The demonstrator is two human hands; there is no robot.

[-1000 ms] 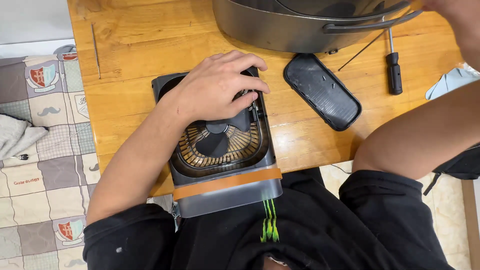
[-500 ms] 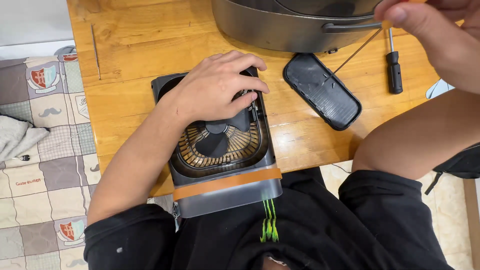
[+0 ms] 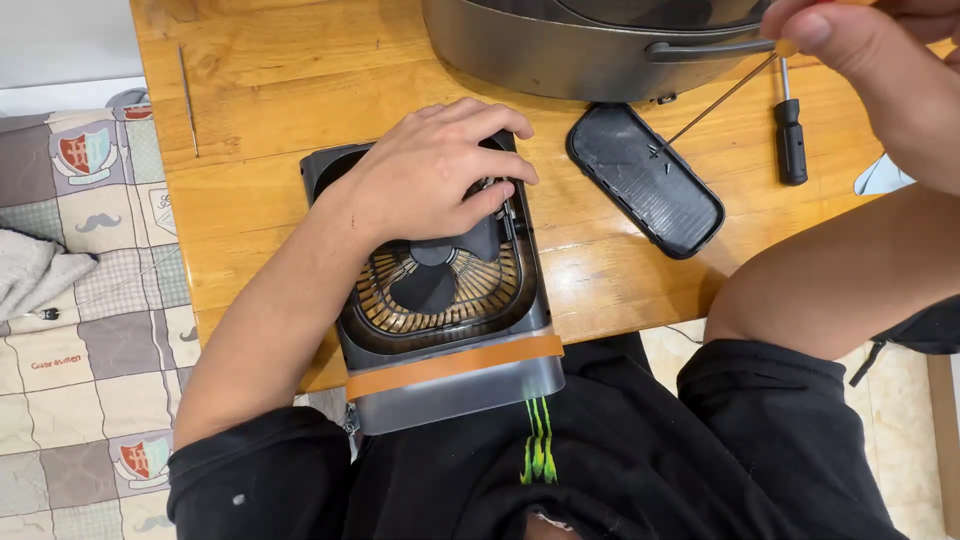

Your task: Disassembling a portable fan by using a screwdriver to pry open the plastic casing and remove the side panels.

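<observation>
Lying flat at the near edge of the wooden desk [image 3: 300, 70], a small grey desk fan [image 3: 440, 300] juts partly over that edge toward the person's lap. Its housing is a squarish box with rounded corners, dark grey around the face and lighter grey along the near end, where an orange band [image 3: 455, 365] crosses it from side to side. Inside the opening sit dark blades over a round, tan ribbed grille [image 3: 480, 290], and the front cover seems to be off.

Resting on the far half of the fan, the left hand [image 3: 430, 175] is palm down with its fingers [image 3: 500, 125] slightly spread and curled over the housing, the fingertips pressing near the right rim of the opening. Up at the far right corner of the desk, the right hand [image 3: 880, 70] pinches the yellowish handle end of a thin-shafted screwdriver [image 3: 715, 100] between thumb and fingers; its shaft slants down to a dark oval cover panel [image 3: 645, 180] lying just right of the fan. A second screwdriver [image 3: 790, 135] with a black handle lies farther right. A large grey metal pan [image 3: 560, 50] with a handle stands along the far edge. A thin metal rod [image 3: 188, 100] lies near the left edge.
</observation>
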